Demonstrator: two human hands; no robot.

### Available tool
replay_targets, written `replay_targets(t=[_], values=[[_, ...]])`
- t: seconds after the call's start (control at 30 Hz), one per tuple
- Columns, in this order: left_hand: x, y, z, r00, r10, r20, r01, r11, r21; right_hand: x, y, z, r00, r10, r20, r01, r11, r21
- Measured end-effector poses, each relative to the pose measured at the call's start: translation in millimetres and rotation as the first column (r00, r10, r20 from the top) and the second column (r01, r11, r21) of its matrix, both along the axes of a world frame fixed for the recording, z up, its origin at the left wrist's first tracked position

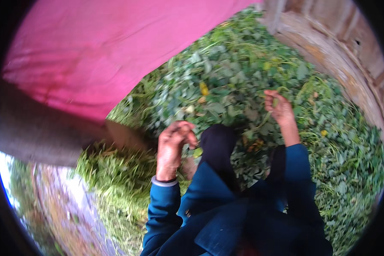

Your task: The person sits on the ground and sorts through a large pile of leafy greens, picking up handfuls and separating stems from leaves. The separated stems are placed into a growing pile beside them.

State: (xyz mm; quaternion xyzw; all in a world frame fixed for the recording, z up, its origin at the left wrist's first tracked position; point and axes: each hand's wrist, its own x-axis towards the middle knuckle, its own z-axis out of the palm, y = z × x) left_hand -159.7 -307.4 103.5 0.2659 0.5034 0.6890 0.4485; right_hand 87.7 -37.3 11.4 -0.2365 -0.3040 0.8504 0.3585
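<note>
I sit or squat over a broad heap of cut leafy vines (236,80), green with a few yellow leaves. My right hand (280,108) is raised over the heap with its fingers curled around a thin green vine stem (276,102). Close by my knee is my left hand (176,140), its fingers bent. A small yellow-green leaf (197,152) shows just under those fingertips; whether they hold it is hidden. A yellow leaf (204,89) lies on the vines ahead.
A pink cloth or sheet (99,48) spans the upper left, above a thick dark rounded object (41,128). Lighter cut grass (121,179) lies to my left, beside wet ground (67,204). A wooden wall with a beam (326,48) bounds the right.
</note>
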Motion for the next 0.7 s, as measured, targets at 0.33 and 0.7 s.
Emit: replay_targets(t=[0.33, 0.7], values=[[112.7, 240.9, -93.2, 0.644, -0.622, -0.445, 0.594, 0.773, -0.222, 8.9, 45.2, 4.0, 0.942, -0.159, -0.296, 0.166, 0.986, -0.001], [132.7, 258.9, -121.0, 0.535, -0.715, -0.451, 0.642, 0.691, -0.333, 61.4, 72.6, -1.3, 0.894, -0.330, -0.304, 0.348, 0.937, 0.007]])
